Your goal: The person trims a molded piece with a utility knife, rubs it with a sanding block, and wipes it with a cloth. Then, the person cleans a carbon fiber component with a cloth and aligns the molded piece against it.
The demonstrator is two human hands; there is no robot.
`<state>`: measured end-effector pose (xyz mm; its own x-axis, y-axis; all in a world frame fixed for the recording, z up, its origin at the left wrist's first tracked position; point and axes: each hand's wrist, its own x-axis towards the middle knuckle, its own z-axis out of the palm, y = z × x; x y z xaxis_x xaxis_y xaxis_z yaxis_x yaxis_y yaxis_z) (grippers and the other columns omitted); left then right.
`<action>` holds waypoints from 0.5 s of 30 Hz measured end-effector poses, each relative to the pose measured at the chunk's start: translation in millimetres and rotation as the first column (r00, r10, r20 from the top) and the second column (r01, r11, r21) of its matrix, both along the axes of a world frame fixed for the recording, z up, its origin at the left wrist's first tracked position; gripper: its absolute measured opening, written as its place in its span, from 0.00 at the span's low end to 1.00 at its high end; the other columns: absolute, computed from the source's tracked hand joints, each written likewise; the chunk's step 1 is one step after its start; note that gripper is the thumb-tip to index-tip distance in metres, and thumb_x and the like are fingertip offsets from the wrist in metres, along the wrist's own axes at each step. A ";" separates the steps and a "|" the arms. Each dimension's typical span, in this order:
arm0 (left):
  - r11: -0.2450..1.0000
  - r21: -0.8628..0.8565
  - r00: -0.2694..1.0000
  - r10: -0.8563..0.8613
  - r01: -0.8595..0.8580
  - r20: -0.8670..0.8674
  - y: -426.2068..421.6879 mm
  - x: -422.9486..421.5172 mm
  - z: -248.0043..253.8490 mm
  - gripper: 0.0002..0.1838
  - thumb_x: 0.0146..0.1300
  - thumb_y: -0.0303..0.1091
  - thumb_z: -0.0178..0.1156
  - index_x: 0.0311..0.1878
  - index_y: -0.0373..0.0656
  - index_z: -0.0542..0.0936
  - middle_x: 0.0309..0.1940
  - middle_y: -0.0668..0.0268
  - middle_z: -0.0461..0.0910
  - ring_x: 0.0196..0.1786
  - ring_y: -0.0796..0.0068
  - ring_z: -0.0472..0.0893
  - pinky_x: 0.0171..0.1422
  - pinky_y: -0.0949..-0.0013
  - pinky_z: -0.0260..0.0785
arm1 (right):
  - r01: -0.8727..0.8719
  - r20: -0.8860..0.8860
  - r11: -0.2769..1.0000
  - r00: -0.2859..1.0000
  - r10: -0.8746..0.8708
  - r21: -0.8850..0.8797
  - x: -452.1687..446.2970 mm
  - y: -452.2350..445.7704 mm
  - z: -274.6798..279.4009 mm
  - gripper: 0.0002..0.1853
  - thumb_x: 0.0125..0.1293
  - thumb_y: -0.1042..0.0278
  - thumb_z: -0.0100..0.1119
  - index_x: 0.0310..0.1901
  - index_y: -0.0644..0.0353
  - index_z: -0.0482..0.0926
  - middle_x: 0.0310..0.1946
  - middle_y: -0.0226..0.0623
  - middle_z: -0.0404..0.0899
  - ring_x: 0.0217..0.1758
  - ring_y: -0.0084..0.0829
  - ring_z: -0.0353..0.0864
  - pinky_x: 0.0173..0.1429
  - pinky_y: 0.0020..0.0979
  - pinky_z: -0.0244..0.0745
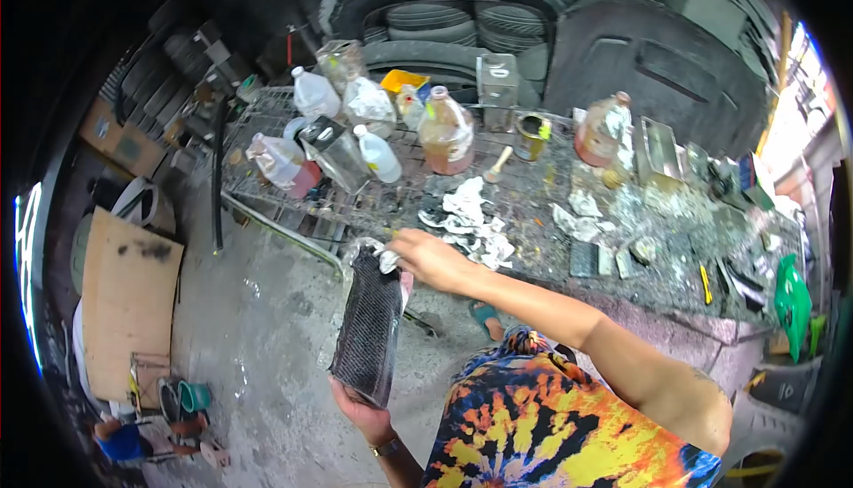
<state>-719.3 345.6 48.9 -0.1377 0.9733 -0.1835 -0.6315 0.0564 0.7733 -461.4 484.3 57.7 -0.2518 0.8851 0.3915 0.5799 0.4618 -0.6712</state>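
White cloth (388,262), apparently, in right hand (428,257), touching panel (368,328).

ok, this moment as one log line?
left hand: holds black mesh-textured oblong panel, near end | right hand: holds crumpled white wad at panel's far end | beyond: stained dark worktable

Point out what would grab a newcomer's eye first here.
A vivid tie-dye shirt fills the bottom centre. Beside it, the left hand grips a dark, textured panel below; the right hand holds a white wad at its top. Jugs of reddish liquid stand on the bench.
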 end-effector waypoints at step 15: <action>1.000 -0.003 0.977 0.021 -0.022 -0.212 -37.8 85.3 -3.8 0.27 0.76 0.47 0.46 0.60 0.29 0.71 0.57 0.56 0.73 0.58 0.69 0.71 0.66 0.65 0.61 | 0.108 0.085 0.978 0.992 -0.094 -0.176 -30.8 -186.3 -34.2 0.07 0.55 0.79 0.54 0.35 0.68 0.78 0.39 0.50 0.72 0.48 0.50 0.74 0.51 0.45 0.71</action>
